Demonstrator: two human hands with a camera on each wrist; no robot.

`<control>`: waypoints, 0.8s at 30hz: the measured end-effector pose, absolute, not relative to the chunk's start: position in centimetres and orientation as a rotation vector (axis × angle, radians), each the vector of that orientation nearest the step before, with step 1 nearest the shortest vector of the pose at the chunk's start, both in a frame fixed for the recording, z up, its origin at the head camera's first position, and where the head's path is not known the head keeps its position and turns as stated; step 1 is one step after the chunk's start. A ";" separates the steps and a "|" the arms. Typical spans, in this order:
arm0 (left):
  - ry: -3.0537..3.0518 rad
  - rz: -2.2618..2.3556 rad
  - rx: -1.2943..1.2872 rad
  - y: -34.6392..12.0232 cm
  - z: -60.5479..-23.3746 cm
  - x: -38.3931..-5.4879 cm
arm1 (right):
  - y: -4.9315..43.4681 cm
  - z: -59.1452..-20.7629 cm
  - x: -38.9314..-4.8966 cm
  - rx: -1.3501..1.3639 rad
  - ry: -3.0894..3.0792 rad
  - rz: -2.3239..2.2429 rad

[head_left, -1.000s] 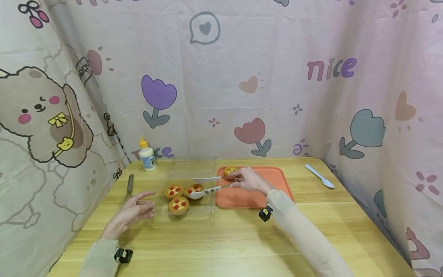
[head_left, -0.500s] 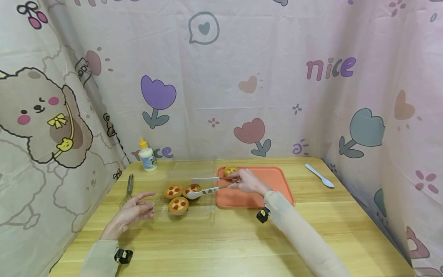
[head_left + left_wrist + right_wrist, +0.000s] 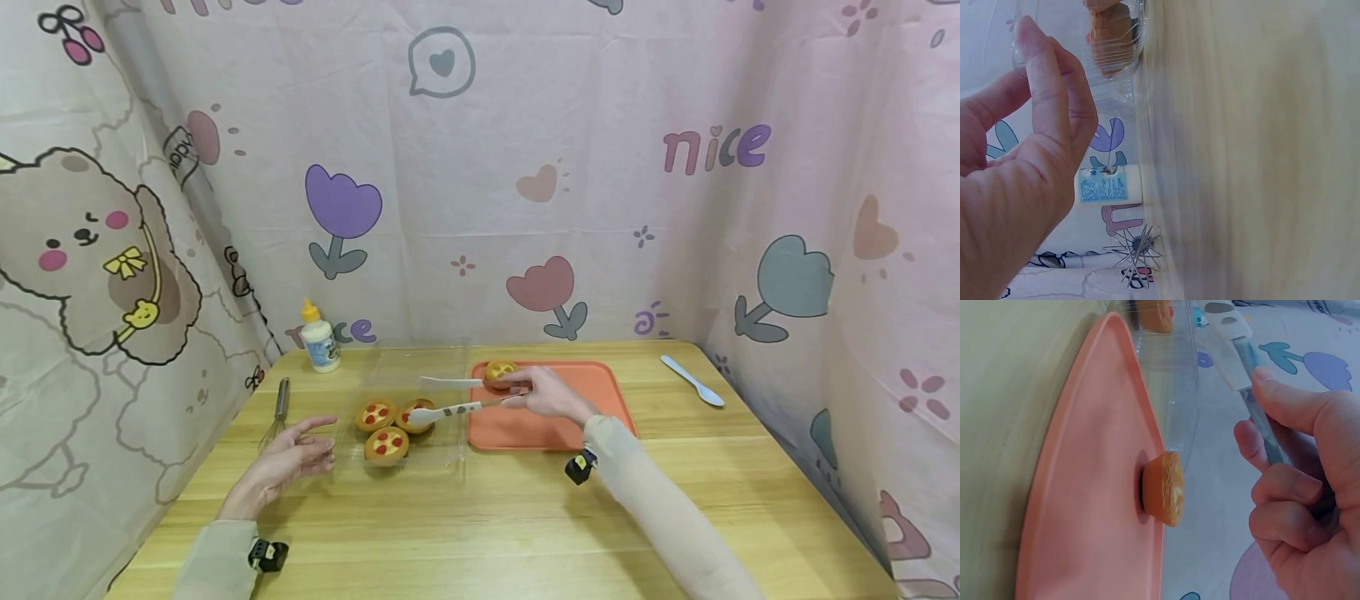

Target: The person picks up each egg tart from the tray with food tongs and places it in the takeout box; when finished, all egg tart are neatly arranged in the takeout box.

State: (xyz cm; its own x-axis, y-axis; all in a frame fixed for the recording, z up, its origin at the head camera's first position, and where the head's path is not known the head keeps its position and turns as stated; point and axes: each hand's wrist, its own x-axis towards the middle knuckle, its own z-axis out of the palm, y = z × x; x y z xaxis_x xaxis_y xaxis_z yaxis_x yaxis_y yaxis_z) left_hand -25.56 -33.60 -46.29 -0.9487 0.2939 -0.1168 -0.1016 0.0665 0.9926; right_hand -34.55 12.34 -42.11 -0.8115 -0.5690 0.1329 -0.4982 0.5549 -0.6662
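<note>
My right hand (image 3: 551,392) holds a pair of tongs (image 3: 461,408) with pale spotted ends, reaching left over a clear plastic container (image 3: 442,454). The tongs' two arms stand apart; the nearer tip overlaps the rightmost mini pizza tart (image 3: 427,427) in the head view, and contact cannot be told. Two more tarts (image 3: 386,450) sit beside it in the container. Another tart (image 3: 1163,487) sits on the coral tray (image 3: 1091,475), below the right hand. My left hand (image 3: 288,458) hovers by the container's left side with loosely bent fingers, holding nothing.
A whisk (image 3: 281,400) lies behind the left hand. The white bottle with a yellow cap (image 3: 322,343) stands at the back left. A pale blue spoon (image 3: 693,382) lies at the right. Patterned curtains hang around the table (image 3: 487,533).
The tongs shifted slightly left, then rose a little and moved back right with my right hand. The rightmost tart sits slightly further left in the container. My left hand stays put.
</note>
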 end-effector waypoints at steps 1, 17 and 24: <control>2.060 1.959 0.196 -33.6 -46.3 -25.6 | 12.5 -42.2 -34.5 -0.923 2.671 -1.125; 2.056 1.964 0.211 -33.6 -46.3 -25.6 | 16.2 -42.3 -34.4 -0.835 2.690 -1.165; 2.064 1.961 0.207 -33.6 -46.5 -25.6 | 17.5 -42.3 -34.2 -0.783 2.736 -1.163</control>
State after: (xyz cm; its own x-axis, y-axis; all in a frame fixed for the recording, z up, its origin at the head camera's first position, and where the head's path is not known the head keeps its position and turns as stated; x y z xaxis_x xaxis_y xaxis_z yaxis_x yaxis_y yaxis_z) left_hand -25.65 -33.63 -46.47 -0.9489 0.2971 -0.1065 -0.0912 0.0651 0.9937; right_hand -34.18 17.47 -42.35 -0.8682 -0.4780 0.1331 -0.4275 0.5845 -0.6896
